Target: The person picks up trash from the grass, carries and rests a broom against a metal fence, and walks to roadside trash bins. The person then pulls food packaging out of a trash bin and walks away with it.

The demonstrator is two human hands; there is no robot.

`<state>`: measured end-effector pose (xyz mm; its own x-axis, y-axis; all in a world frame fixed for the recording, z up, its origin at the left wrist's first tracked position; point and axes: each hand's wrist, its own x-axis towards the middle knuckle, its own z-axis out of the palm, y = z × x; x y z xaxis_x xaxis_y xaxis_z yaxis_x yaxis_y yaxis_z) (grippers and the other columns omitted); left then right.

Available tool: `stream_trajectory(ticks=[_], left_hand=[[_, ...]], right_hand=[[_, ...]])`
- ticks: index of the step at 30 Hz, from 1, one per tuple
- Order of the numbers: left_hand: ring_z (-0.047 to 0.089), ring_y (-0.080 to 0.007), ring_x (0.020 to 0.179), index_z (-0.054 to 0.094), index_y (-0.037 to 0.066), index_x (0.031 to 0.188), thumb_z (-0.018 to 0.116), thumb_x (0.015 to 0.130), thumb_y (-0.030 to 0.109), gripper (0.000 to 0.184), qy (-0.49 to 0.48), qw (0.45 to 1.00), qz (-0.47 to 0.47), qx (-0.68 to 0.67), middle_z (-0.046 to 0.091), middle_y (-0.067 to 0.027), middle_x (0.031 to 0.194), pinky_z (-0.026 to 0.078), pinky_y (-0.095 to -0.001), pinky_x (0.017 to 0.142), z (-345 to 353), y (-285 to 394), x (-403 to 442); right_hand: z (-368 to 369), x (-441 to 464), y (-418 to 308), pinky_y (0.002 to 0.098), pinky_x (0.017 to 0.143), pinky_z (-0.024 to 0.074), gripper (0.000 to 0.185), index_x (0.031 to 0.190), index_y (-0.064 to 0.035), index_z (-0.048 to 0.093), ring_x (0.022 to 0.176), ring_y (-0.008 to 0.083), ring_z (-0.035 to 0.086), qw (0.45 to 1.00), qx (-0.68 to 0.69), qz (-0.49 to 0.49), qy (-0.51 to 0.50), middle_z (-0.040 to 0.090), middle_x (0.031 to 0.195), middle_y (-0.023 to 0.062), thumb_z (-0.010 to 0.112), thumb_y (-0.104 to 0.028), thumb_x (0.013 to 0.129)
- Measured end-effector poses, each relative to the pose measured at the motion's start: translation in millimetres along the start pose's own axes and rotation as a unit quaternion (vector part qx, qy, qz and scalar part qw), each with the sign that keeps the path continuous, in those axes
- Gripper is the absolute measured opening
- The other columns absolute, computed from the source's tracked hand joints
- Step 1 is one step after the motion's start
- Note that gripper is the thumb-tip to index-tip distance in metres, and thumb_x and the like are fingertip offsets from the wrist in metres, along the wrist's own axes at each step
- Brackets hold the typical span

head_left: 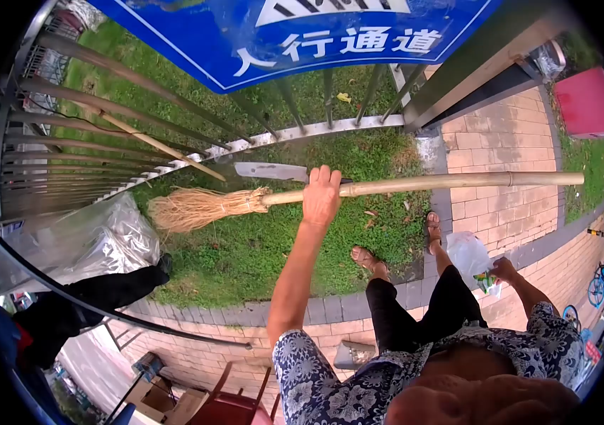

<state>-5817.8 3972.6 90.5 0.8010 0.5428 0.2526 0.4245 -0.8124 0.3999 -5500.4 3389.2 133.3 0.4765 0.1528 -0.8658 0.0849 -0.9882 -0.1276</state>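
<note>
My left hand (322, 198) is stretched forward and closed round a straw broom. Its bristles (206, 209) point left, and its long bamboo handle (458, 181) runs right over the paving. In the same grasp is a knife with a broad grey blade (271, 171), which points left just above the broom; its dark handle is mostly hidden by my fingers. Low on the right, my right hand (506, 270) is closed on a thin white plastic bag (467, 256) with something green and white at its side. Grass (295, 265) lies beneath the broom.
A metal fence (245, 145) with a blue sign (344, 42) stands ahead. Behind it leans a wooden stick (160, 145). Clear plastic sheeting (121, 237) and another person's dark-trousered leg (107, 292) are at left. A red box-like object (589, 104) stands right; a chair (234, 404) is behind.
</note>
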Motion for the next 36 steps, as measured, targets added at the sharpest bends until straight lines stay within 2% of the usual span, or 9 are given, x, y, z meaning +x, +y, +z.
stream_trajectory(ticks=[2,4,7,11,15,18,23,32,36], left_hand=[[0.056,-0.0328,0.091,0.057,0.006,0.091,0.072,0.066,-0.006,0.032,0.049,0.999,0.001,-0.009,0.052,-0.0117,0.096,0.058,-0.0425,0.064,-60.4,48.1,15.0],[0.055,-0.0343,0.09,0.057,0.006,0.091,0.075,0.064,-0.004,0.034,0.097,0.995,0.012,-0.026,0.052,-0.0119,0.096,0.056,-0.0457,0.064,-125.8,95.2,17.9],[0.055,-0.0365,0.091,0.057,0.005,0.092,0.076,0.063,-0.003,0.035,0.15,0.988,0.026,-0.031,0.053,-0.0135,0.096,0.052,-0.0496,0.063,-209.9,152.2,6.9],[0.054,-0.0392,0.091,0.058,0.003,0.095,0.073,0.065,-0.004,0.034,0.186,0.981,0.026,-0.04,0.054,-0.0151,0.096,0.049,-0.0522,0.068,-305.1,215.2,6.5],[0.055,-0.0411,0.09,0.058,0.0,0.092,0.068,0.076,-0.004,0.019,0.208,0.976,-0.002,-0.072,0.056,-0.0184,0.091,0.045,-0.0524,0.076,-360.3,246.5,23.4],[0.057,-0.0448,0.091,0.058,-0.002,0.096,0.065,0.081,0.0,0.016,0.215,0.971,-0.052,-0.094,0.059,-0.0215,0.094,0.045,-0.0544,0.079,-395.9,262.9,44.0],[0.062,-0.0476,0.094,0.063,-0.003,0.101,0.064,0.083,0.005,0.019,0.252,0.951,-0.102,-0.145,0.065,-0.0258,0.097,0.048,-0.0544,0.082,-425.3,281.8,80.8],[0.071,-0.0419,0.096,0.069,0.003,0.113,0.063,0.083,0.008,0.031,0.189,0.953,-0.179,-0.157,0.074,-0.0226,0.098,0.053,-0.0477,0.085,-358.6,341.5,166.0],[0.069,-0.0439,0.098,0.067,0.004,0.116,0.063,0.084,0.01,0.033,0.168,0.955,-0.191,-0.155,0.072,-0.0257,0.102,0.052,-0.0492,0.086,-327.1,349.3,184.6]], right_hand=[[-8.5,10.2,5.9,0.0373,0.056,0.0634,0.02,0.083,0.0067,0.071,0.058,0.026,0.074,0.995,-0.089,-0.035,0.01,0.072,0.071,0.0169,0.076,-0.012,0.078],[-15.4,9.6,-9.3,0.0317,0.063,0.0629,0.03,0.084,0.0017,0.075,0.061,0.0194,0.075,0.961,-0.257,-0.089,0.045,0.076,0.074,0.0123,0.073,-0.028,0.084],[-18.7,-12.4,-37.5,0.0309,0.063,0.063,0.028,0.084,0.0004,0.076,0.061,0.0176,0.075,0.955,-0.276,-0.098,0.048,0.077,0.077,0.0122,0.073,-0.028,0.085],[-35.9,-51.7,-36.3,0.0316,0.061,0.0633,0.027,0.084,0.0037,0.075,0.062,0.0206,0.075,0.989,-0.119,-0.082,0.032,0.076,0.075,0.0132,0.074,-0.023,0.086],[-37.0,-68.5,-23.7,0.0309,0.063,0.0629,0.03,0.086,0.0014,0.076,0.063,0.0194,0.075,0.989,-0.128,-0.062,0.051,0.077,0.077,0.0119,0.076,-0.028,0.084],[-43.8,-79.4,-14.8,0.0315,0.059,0.0634,0.027,0.086,0.0049,0.074,0.062,0.0202,0.075,0.985,-0.136,-0.085,0.054,0.076,0.076,0.0127,0.077,-0.022,0.084],[-48.4,-47.9,-5.1,0.0291,0.065,0.0626,0.029,0.081,-0.0035,0.077,0.064,0.0161,0.076,0.984,-0.161,-0.073,0.024,0.077,0.075,0.0058,0.076,-0.033,0.083],[-99.9,-5.2,-36.7,0.0338,0.062,0.0632,0.027,0.078,0.0004,0.077,0.063,0.0195,0.075,0.985,-0.114,-0.13,0.028,0.076,0.072,0.0106,0.079,-0.027,0.079],[-114.1,2.8,-43.4,0.0337,0.063,0.0633,0.028,0.08,0.0013,0.077,0.064,0.0195,0.076,0.961,-0.203,-0.183,0.038,0.076,0.075,0.0118,0.079,-0.027,0.079]])
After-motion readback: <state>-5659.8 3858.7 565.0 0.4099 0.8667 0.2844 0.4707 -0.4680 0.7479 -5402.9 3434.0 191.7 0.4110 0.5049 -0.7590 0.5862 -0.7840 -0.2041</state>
